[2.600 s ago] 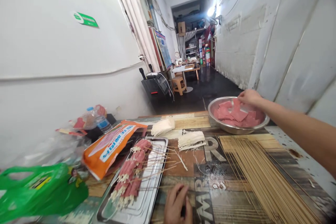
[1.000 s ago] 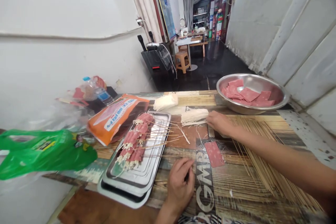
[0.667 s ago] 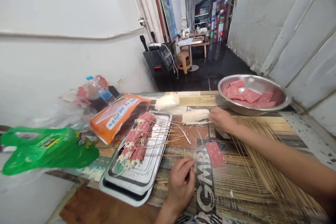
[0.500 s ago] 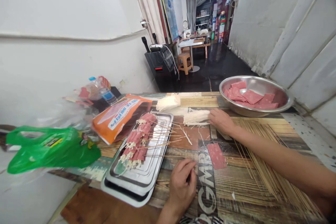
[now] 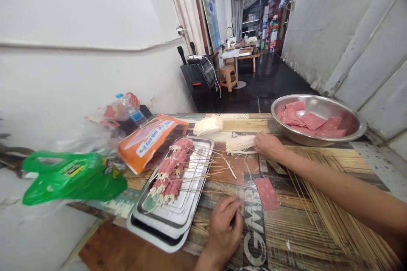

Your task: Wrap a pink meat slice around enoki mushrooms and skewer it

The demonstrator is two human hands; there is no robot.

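My right hand [image 5: 269, 146] reaches across the table, its fingers closed at the near end of a bunch of enoki mushrooms [image 5: 239, 145]. My left hand [image 5: 225, 225] rests on the tabletop with curled fingers; a gap shows between thumb and fingers, with nothing visible in it. Between the hands lies a flat pink slice of meat [image 5: 267, 193]. Left of my left hand, skewered meat rolls with enoki inside [image 5: 173, 169] are piled on a metal tray [image 5: 193, 186], their sticks pointing right. A second enoki bunch [image 5: 208, 125] lies farther back.
A steel bowl [image 5: 318, 140] of meat slices stands at the far right. Many bamboo skewers [image 5: 333, 203] spread under my right forearm. An orange package [image 5: 149, 142] and a green plastic bag [image 5: 73, 178] lie left. Another tray sits beneath the metal tray.
The whole view has shifted slightly, so things appear a little farther right. My right hand stays at the enoki bunch, and my left hand keeps its curled pose on the table.
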